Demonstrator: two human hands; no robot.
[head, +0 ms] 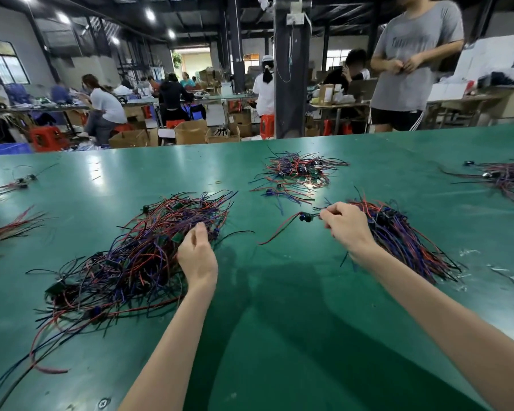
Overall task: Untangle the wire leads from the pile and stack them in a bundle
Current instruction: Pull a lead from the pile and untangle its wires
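On the table [279, 292], tangled pile [137, 256] lies left, bundle [404, 235] right, smaller pile [297, 170] behind.

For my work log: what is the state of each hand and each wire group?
Large pile of red, blue and black wire leads: tangled.
Stacked bundle of leads: roughly aligned, lying flat.
Single red-and-black lead: pinched by right hand, tail trailing.
Left hand: fingers curled at pile's edge, grip unclear.

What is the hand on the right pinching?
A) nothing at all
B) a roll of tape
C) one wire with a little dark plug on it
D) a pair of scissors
C: the right hand pinches a single wire lead next to its small dark plug, and the red and black wire trails over the green table.
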